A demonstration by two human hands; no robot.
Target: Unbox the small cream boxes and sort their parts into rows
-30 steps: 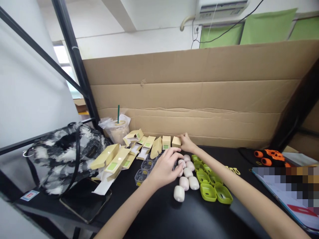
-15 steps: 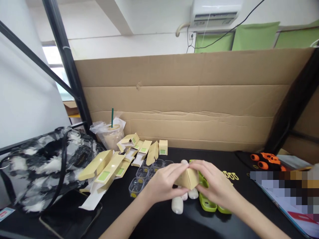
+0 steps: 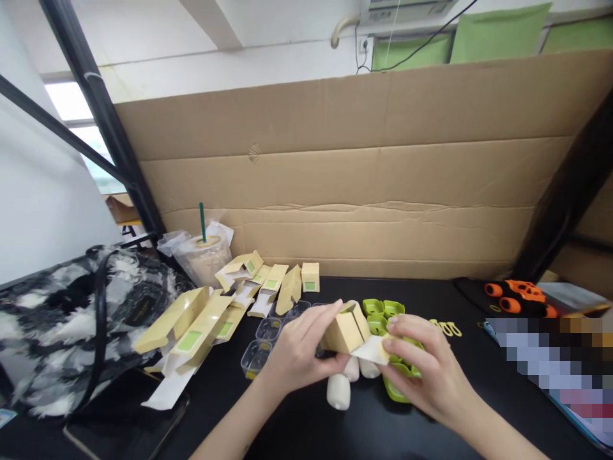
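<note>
A small tan cardboard box (image 3: 347,329) is tilted in the grip of my left hand (image 3: 299,348), fingers along its upper side and thumb beneath. My right hand (image 3: 428,367) pinches the end of the box's flap (image 3: 371,350), whose white inner face shows. Below the box several white rounded cylinders (image 3: 338,391) lie on the table, partly covered by my hands. Lime-green moulded cups (image 3: 376,306) sit behind and under my right hand. Left of my left hand are clear plastic cups (image 3: 257,356) with yellow spots at their bases.
Opened tan boxes (image 3: 194,335) with green labels lie at left, near a bagged drink cup (image 3: 208,255) with a green straw. A fluffy black-and-white bag (image 3: 138,306) is far left. Orange toy car (image 3: 524,294) and yellow rings (image 3: 447,328) are right; a cardboard panel (image 3: 354,179) stands behind.
The box's end flap has been pulled open. My right hand has moved right and down with the flap, while my left hand keeps hold of the box. The view has shifted slightly.
</note>
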